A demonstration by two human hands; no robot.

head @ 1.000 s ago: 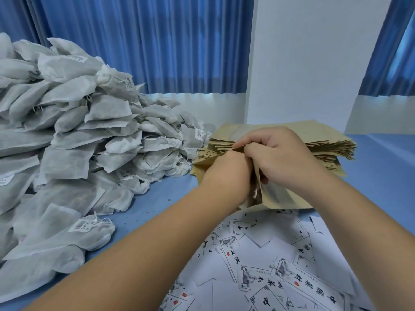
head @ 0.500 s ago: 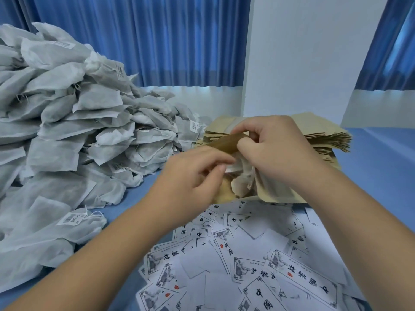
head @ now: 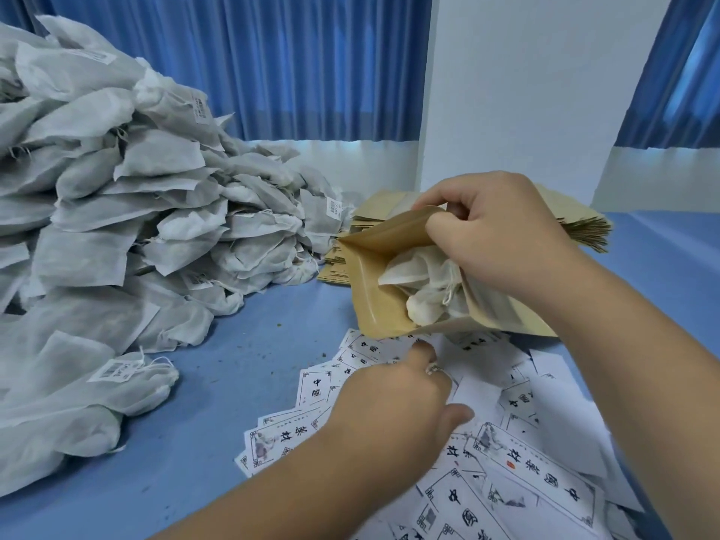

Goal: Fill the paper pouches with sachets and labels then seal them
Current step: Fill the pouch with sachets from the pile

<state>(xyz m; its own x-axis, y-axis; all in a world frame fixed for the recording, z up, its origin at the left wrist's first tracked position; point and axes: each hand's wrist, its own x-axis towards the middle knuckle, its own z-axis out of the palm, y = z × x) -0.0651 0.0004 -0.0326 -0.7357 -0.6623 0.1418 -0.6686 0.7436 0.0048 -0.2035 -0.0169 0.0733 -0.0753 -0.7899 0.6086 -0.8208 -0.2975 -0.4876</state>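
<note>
Pouch (head: 374, 302) gripped by right hand (head: 502, 243), sachets (head: 420, 282) inside

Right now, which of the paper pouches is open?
The pouch gripped by the right hand: its mouth gapes with a sachet inside, while the stacked pouches behind lie flat.

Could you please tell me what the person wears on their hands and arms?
The left forearm and right forearm are bare in view: no sleeves, gloves, watch or bracelet. The left hand has a small pale ring-like band on one finger, too blurred to be sure. The right hand shows nothing worn.
</note>
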